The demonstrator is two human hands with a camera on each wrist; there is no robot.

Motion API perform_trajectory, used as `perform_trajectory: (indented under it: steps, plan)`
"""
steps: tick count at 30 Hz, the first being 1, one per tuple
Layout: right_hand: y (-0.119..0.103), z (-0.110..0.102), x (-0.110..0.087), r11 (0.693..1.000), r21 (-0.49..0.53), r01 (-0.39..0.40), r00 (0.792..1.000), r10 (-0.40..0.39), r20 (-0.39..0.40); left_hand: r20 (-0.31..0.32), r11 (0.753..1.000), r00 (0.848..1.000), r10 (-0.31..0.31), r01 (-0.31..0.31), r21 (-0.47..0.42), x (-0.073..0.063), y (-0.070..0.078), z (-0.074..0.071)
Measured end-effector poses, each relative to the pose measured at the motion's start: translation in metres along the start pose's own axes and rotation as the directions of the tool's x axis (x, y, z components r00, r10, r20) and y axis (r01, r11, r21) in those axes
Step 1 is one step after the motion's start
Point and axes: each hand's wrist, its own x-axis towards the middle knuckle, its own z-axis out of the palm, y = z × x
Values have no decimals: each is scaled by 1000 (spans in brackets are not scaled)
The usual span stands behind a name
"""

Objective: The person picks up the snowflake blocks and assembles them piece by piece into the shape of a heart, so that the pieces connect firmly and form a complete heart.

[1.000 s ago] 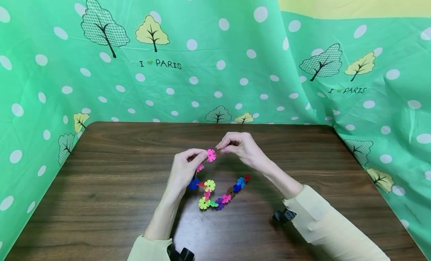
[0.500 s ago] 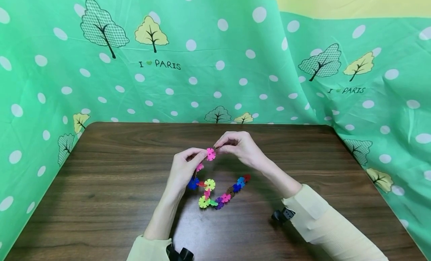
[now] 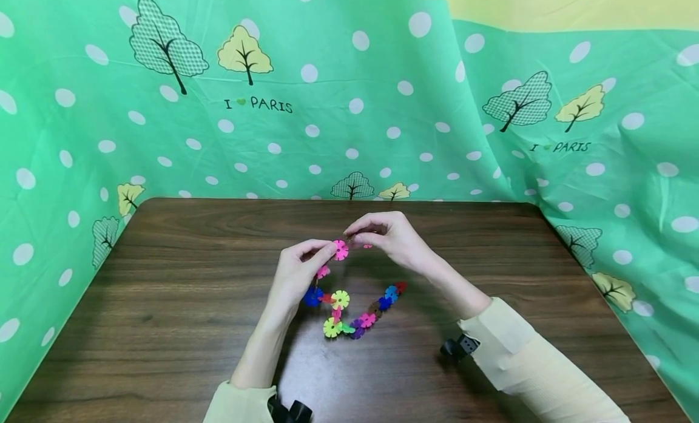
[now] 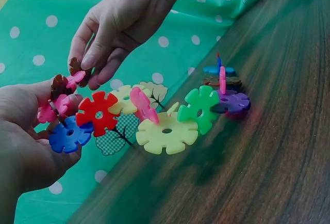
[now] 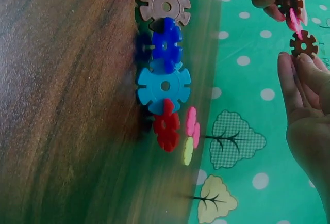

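A chain of slotted, flower-shaped plastic discs [image 3: 340,300] in several colours runs from my hands down to the table. My left hand [image 3: 295,270] grips the chain near a pink disc [image 3: 341,250], with a blue disc [image 4: 70,135] hanging below the fingers. Thumb and fingers of my right hand [image 3: 394,238] pinch a brown disc [image 5: 303,44] at the raised end, beyond that pink disc. In the left wrist view, brown and pink discs join the two hands. The chain's other end, a red disc [image 5: 166,126], lies on the wood.
Loose pink and yellow discs [image 5: 191,131] appear near the table's far edge, mostly hidden behind my right hand in the head view. The brown wooden table [image 3: 180,301] meets a green dotted cloth [image 3: 306,119] at its back and sides.
My right hand has shifted slightly left, closer to the left hand and the pink disc. More of a loose pink disc shows below its fingers. The left hand hardly moves.
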Motion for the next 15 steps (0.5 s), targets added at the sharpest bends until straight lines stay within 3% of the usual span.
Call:
perform_trajectory:
  steps: [15]
  plan:
    - [27, -22, 4, 996, -65, -66, 997, 63, -52, -24, 1000, 999, -25, 25, 3, 0, 2, -1]
